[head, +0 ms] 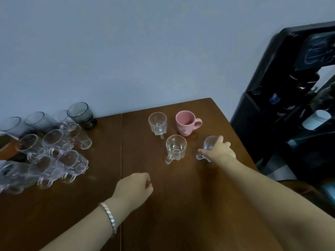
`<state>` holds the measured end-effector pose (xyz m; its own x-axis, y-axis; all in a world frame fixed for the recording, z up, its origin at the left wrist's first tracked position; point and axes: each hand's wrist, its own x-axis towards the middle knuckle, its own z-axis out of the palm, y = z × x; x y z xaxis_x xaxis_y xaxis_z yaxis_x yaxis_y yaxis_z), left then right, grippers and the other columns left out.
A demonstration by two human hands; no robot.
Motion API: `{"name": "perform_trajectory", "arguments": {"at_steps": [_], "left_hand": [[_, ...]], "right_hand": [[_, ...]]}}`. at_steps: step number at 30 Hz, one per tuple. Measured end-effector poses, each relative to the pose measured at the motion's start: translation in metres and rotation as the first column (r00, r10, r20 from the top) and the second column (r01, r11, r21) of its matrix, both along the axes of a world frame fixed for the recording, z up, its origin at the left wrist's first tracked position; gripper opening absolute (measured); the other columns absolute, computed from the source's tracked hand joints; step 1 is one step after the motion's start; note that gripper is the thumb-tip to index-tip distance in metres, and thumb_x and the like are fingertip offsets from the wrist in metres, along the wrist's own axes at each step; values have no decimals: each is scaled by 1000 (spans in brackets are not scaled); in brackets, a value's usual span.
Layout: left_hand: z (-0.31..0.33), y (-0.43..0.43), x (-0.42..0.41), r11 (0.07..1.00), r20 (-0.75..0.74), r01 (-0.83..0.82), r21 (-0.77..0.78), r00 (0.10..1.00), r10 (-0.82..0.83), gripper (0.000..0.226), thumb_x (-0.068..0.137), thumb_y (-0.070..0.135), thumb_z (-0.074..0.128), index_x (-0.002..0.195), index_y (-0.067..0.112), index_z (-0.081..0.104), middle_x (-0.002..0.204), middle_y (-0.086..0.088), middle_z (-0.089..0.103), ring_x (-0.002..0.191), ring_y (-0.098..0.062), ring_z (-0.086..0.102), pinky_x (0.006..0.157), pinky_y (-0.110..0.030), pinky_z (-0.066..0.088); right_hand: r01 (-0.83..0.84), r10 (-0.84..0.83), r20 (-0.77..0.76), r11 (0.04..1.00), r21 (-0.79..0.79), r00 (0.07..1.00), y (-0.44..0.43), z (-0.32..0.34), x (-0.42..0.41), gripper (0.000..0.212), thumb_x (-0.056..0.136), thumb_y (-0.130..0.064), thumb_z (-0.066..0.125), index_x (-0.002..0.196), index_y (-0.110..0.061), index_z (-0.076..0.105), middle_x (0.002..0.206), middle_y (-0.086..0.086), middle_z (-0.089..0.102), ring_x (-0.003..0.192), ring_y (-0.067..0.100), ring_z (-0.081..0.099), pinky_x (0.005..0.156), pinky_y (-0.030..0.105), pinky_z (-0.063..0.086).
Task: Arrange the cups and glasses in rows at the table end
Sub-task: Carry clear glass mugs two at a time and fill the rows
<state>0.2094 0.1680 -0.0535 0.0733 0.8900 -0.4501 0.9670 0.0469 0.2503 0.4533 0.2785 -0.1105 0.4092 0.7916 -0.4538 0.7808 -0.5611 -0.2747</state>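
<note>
At the right end of the brown table [181,205] stand a pink mug [185,123] and two clear glass cups, one [157,123] beside the mug and one [175,148] in front of it. My right hand [218,152] grips a third clear glass cup [209,144] near the table's right edge, resting on or just above the wood. My left hand [135,189] hovers over the table's middle, fingers curled, holding nothing. A crowd of several clear cups and glasses [52,153] sits at the left, with a dark smoky glass [80,114] at the back.
A pale wall runs behind the table. A black water dispenser [293,98] stands right next to the table's right edge. A seam [121,160] splits the tabletop. An orange-brown object [7,147] lies at the far left.
</note>
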Motion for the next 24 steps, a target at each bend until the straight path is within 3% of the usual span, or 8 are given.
{"name": "perform_trajectory", "arguments": {"at_steps": [2, 5, 8, 13, 16, 20, 24], "left_hand": [[-2, 7, 5, 1000, -32, -12, -5, 999, 11, 32, 95, 32, 46, 122, 21, 57, 107, 3, 62, 96, -14, 61, 85, -28, 53], [-7, 27, 18, 1000, -71, 9, 6, 997, -9, 45, 93, 34, 48, 136, 21, 43, 132, 0, 51, 116, -19, 56, 92, -33, 50], [-16, 65, 39, 999, -64, 40, 35, 997, -38, 72, 88, 34, 58, 148, 20, 21, 152, -3, 28, 133, -25, 41, 98, -40, 47], [-42, 124, 66, 999, -38, -7, -44, 999, 5, 111, 72, 30, 78, 151, 25, 0, 160, 0, 6, 135, -32, 37, 100, -46, 46], [-61, 135, 76, 997, -2, -33, -72, 999, 32, 112, 68, 31, 81, 150, 25, 5, 155, -4, 18, 131, -33, 42, 100, -47, 46], [-66, 130, 75, 996, 51, -76, 56, 996, 73, 93, 63, 39, 82, 138, 22, 31, 135, -4, 42, 118, -29, 54, 87, -42, 51], [-58, 91, 59, 982, 150, -140, 129, 981, 120, 83, 61, 42, 83, 128, 19, 40, 128, 1, 45, 114, -23, 55, 87, -42, 53]], "right_hand": [[-6, 8, -31, 999, 51, 999, -1, -7, 3, 94, 77, -58, 65, 148, -20, 14, 146, 14, 34, 114, 32, 58, 77, 34, 54], [-118, 125, -87, 990, 74, 988, -5, -10, 14, 88, 76, -48, 69, 144, -23, 20, 139, 11, 40, 103, 28, 62, 71, 30, 55], [-207, 213, -158, 977, 55, 964, -10, -3, 30, 88, 69, -38, 77, 142, -29, 27, 133, 6, 46, 102, 23, 61, 75, 29, 57], [-278, 291, -197, 956, 89, 936, -23, 7, 51, 84, 70, -38, 76, 140, -32, 29, 133, 3, 45, 110, 23, 57, 83, 30, 51], [-278, 295, -199, 954, 109, 935, -30, 8, 60, 84, 70, -39, 76, 140, -34, 28, 134, 2, 44, 110, 24, 58, 86, 31, 52], [-298, 315, -189, 948, 115, 930, -45, 6, 63, 87, 68, -41, 77, 140, -36, 27, 133, -1, 45, 109, 21, 59, 86, 30, 54], [-354, 369, -177, 929, 112, 913, -66, 10, 49, 88, 68, -39, 78, 140, -37, 28, 133, -1, 44, 106, 20, 60, 83, 28, 55]]}}
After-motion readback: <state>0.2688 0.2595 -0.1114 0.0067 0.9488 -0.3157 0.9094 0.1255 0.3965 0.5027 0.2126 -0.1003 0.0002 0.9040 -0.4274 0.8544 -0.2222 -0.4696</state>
